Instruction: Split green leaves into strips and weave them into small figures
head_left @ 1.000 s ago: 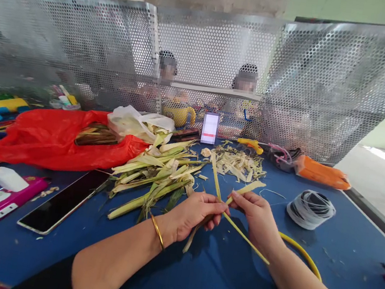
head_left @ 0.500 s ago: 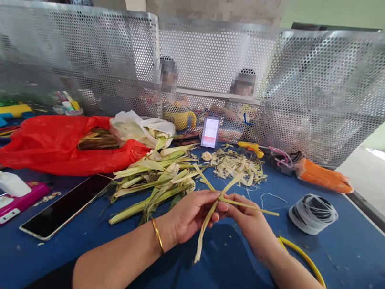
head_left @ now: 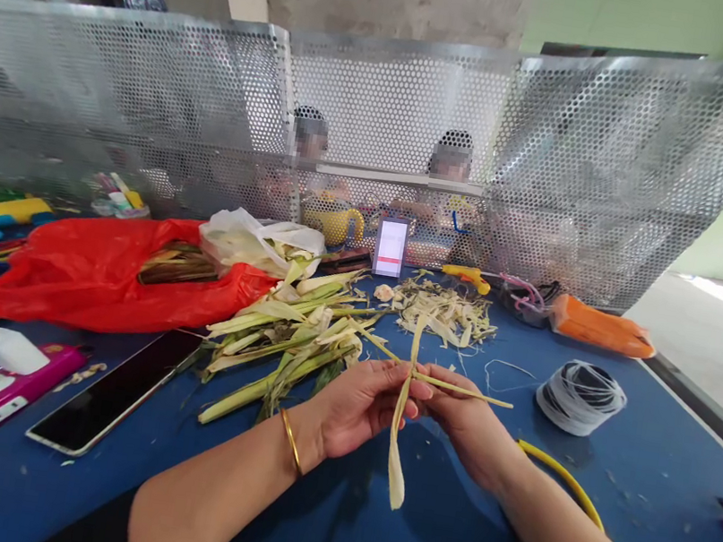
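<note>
Crossed corn husk strips are pinched at their crossing between my two hands, above the blue table. My left hand, with a gold bangle at its wrist, has its fingers closed on the strips from the left. From the right, the fingertips of my right hand grip them near the same crossing. One strip hangs down toward me, one points away, and thinner ends stick out left and right. Just beyond my left hand lies a pile of corn husks. Shredded husk scraps lie farther back.
A red plastic bag, a dark phone and a magenta power strip lie left. On the right are a spool of clear line and an orange packet. Behind a perforated metal screen sit two people.
The hanging strip has swung to the right and hangs straighter; the far end now points more directly away. Both hands keep their pinch. The whole view has shifted slightly.
</note>
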Motion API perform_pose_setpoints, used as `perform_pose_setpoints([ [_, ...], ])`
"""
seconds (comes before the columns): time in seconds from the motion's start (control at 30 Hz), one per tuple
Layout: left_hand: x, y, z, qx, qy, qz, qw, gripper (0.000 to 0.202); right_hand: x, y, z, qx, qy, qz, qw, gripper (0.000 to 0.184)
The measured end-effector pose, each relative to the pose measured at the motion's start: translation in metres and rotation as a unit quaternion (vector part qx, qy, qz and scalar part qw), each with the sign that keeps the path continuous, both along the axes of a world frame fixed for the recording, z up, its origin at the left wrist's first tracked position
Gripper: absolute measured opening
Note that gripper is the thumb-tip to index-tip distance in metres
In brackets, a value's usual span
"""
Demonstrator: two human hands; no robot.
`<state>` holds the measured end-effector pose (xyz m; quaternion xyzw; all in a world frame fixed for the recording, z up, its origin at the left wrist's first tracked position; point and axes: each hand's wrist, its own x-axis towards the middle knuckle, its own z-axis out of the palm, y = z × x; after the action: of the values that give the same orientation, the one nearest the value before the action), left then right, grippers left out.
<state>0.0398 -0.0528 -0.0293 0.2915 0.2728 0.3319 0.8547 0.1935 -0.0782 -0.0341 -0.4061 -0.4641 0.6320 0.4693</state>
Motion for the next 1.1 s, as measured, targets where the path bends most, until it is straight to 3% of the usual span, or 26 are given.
perform_pose_setpoints([
  [0.17, 0.0001, 0.0004, -0.0014, 0.021, 0.001, 0.004, 1.000, 0.012, 0.0015, -0.0008, 0.0014, 0.017, -0.013, -0.013, 1.000, 0.018],
  [0.43, -0.0006, 0.0009, -0.0056, 0.058, -0.013, -0.025, 0.998, 0.018, 0.0036, -0.0006, 0.0013, -0.053, 0.046, 0.040, 0.997, 0.017],
  [0.93, 0.0022, -0.0034, -0.0005, 0.052, 0.032, 0.015, 0.998, 0.014, 0.0015, -0.0006, -0.0053, -0.047, 0.068, 0.016, 0.996, 0.017],
  [1.1, 0.0040, -0.0005, -0.0037, 0.033, 0.052, 0.064, 0.996, 0.011, -0.0003, 0.0007, -0.0034, -0.020, 0.004, -0.018, 1.000, 0.023],
])
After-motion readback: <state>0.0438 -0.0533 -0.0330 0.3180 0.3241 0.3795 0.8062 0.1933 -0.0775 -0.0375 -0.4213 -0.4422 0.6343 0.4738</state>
